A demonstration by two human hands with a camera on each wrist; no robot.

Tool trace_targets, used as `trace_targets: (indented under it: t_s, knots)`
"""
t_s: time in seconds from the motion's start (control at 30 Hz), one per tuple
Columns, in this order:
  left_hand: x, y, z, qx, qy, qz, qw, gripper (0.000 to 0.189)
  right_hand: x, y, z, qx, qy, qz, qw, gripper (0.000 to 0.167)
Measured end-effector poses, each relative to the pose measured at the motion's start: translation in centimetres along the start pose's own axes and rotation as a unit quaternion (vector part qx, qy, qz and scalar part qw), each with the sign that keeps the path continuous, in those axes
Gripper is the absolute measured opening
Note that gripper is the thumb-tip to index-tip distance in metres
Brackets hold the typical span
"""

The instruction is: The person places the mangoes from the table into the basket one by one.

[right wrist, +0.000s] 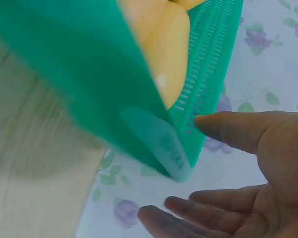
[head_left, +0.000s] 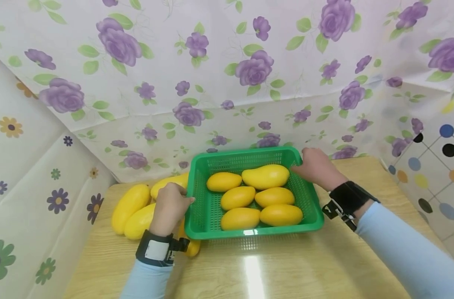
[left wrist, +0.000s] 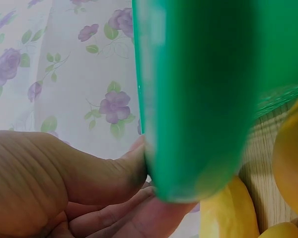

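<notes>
A green plastic basket [head_left: 227,235] holds several yellow mangoes [head_left: 266,177] on its slotted floor. At its left end, my left hand [head_left: 170,207] pinches the rim, the thumb on one side and fingers below, as the left wrist view shows. My right hand [head_left: 318,168] is at the far right corner. In the right wrist view the right thumb [right wrist: 223,130] is by the basket wall, and the other fingers [right wrist: 208,213] are spread apart from the corner. Whether the thumb touches the wall, I cannot tell.
More yellow mangoes [head_left: 131,205] lie on the wooden table [head_left: 286,270] left of the basket, partly behind my left hand. A flower-patterned sheet [head_left: 227,124] rises close behind the basket. Patterned coverings flank the table on both sides.
</notes>
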State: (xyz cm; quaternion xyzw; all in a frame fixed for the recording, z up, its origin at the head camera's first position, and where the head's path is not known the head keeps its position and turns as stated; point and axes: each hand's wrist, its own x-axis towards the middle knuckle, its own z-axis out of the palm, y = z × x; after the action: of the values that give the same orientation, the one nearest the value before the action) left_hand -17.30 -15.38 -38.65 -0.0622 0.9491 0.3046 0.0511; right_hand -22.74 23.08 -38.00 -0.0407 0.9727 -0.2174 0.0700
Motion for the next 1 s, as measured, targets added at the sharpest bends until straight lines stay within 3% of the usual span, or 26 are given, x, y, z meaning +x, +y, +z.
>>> trace_targets:
  t_s: [0.13,0.33,1.0]
  knots:
    - [0.0,0.0,-0.1,0.003,0.005,0.002,1.0000,0.031,-0.5,0.4,0.0,0.002,-0.003,0.015,0.9999,0.072]
    - [-0.1,-0.1,-0.1,0.010,0.014,0.009,0.9998,0.030,-0.8,0.5,0.3,0.003,-0.016,0.024,0.9996,0.027]
    - [0.1,0.7,0.4,0.021,0.011,0.005,0.9997,0.030,-1.2,1.4,0.0,0.037,-0.014,0.029,0.9988,0.038]
